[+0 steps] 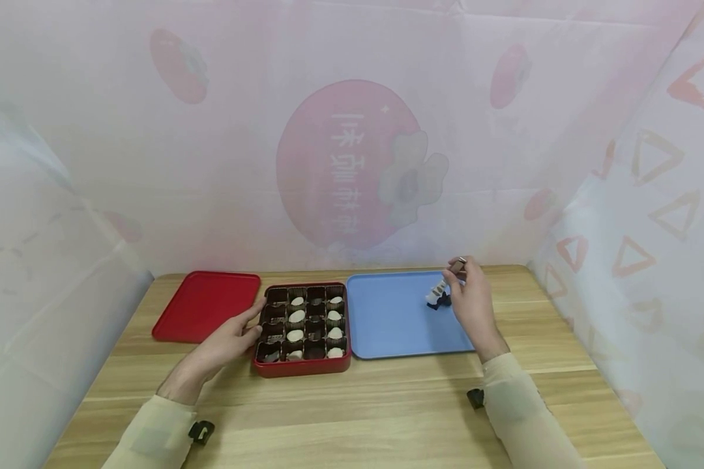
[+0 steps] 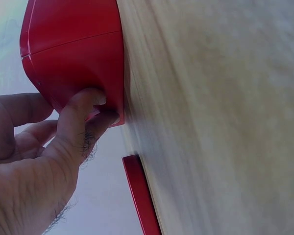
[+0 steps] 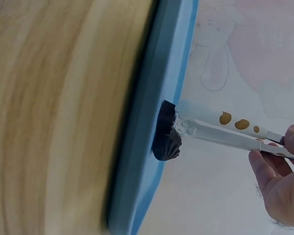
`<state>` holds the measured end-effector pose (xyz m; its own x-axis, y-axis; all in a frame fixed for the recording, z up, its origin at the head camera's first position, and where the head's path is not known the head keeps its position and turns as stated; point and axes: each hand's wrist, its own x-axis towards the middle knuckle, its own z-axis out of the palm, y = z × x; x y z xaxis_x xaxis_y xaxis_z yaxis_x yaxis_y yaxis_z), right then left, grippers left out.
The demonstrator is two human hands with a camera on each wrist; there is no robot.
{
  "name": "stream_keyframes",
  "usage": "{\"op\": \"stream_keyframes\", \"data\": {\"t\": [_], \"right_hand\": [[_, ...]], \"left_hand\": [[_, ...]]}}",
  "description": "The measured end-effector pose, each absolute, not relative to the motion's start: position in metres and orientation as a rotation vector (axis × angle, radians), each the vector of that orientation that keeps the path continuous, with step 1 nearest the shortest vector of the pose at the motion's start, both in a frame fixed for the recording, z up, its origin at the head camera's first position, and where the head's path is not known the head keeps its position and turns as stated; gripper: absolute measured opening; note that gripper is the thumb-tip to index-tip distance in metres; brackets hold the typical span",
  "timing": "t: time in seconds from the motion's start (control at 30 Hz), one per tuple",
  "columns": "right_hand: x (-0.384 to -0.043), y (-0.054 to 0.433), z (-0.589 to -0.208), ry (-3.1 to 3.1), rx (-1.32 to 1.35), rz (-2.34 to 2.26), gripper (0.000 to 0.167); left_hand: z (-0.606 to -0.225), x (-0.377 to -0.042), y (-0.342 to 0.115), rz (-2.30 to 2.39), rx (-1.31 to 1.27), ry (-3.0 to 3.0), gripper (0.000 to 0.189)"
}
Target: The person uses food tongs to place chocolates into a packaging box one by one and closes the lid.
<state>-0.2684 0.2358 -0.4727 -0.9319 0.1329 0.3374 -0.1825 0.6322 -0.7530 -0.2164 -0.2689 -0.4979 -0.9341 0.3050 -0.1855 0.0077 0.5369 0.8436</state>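
Observation:
My right hand (image 1: 474, 303) grips white tongs (image 3: 225, 128) with gold spots and metal upper ends. Their tips reach down to dark chocolates (image 3: 166, 144) on the blue tray (image 1: 399, 326); whether they pinch one I cannot tell. At the left side of a red box (image 1: 302, 369), my left hand (image 1: 223, 345) rests its fingers and thumb against the outer wall. Inside the box, a divided brown insert holds white chocolates (image 1: 296, 316) in the second and fourth columns and dark chocolates (image 1: 315, 331) in the third. The left column's contents are hard to make out.
A flat red lid (image 1: 208, 306) lies left of the box, behind my left hand. The tray stands close against the box's right side. Wooden table (image 1: 352, 417) extends in front, and printed cloth walls (image 1: 229, 163) rise behind and at both sides.

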Motion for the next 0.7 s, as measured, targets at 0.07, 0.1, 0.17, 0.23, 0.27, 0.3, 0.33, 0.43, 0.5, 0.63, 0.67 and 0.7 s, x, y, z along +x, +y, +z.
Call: {"op": "stream_keyframes", "data": {"t": [0.07,0.1,0.17,0.23,0.27,0.3,0.33,0.43,0.5,0.63,0.67,0.7], "right_hand": [[-0.268,0.237,-0.475,-2.507,0.038,1.189,0.023],[-0.268,0.238,-0.476,-2.515,0.039,1.178,0.023],[-0.269,0.239,-0.478,-2.524,0.033,1.16,0.022],[-0.269,0.239,-0.479,-2.529,0.031,1.14,0.021],[-0.27,0.239,-0.48,-2.53,0.027,1.132,0.02],[-0.27,0.239,-0.48,-2.524,0.027,1.125,0.019],[-0.27,0.238,-0.48,-2.521,0.024,1.117,0.017],[-0.272,0.236,-0.479,-2.515,0.025,1.103,0.015],[-0.271,0.232,-0.478,-2.512,0.029,1.102,0.014],[-0.269,0.222,-0.476,-2.5,0.049,1.12,0.014],[-0.268,0.219,-0.474,-2.495,0.054,1.127,0.014],[-0.267,0.215,-0.473,-2.489,0.062,1.137,0.013]], "left_hand": [[-0.498,-0.217,-0.269,1.362,0.259,2.46,0.075],[-0.498,-0.217,-0.269,1.363,0.258,2.459,0.075],[-0.498,-0.217,-0.269,1.363,0.258,2.46,0.075],[-0.498,-0.217,-0.269,1.361,0.258,2.463,0.075],[-0.498,-0.217,-0.269,1.362,0.259,2.463,0.075],[-0.498,-0.217,-0.269,1.364,0.259,2.462,0.075],[-0.498,-0.216,-0.269,1.365,0.26,2.461,0.075],[-0.499,-0.217,-0.269,1.367,0.263,2.459,0.075],[-0.499,-0.217,-0.27,1.367,0.264,2.459,0.075],[-0.5,-0.217,-0.27,1.361,0.264,2.468,0.075],[-0.5,-0.217,-0.27,1.362,0.264,2.468,0.075],[-0.5,-0.217,-0.27,1.362,0.263,2.469,0.074]]}}
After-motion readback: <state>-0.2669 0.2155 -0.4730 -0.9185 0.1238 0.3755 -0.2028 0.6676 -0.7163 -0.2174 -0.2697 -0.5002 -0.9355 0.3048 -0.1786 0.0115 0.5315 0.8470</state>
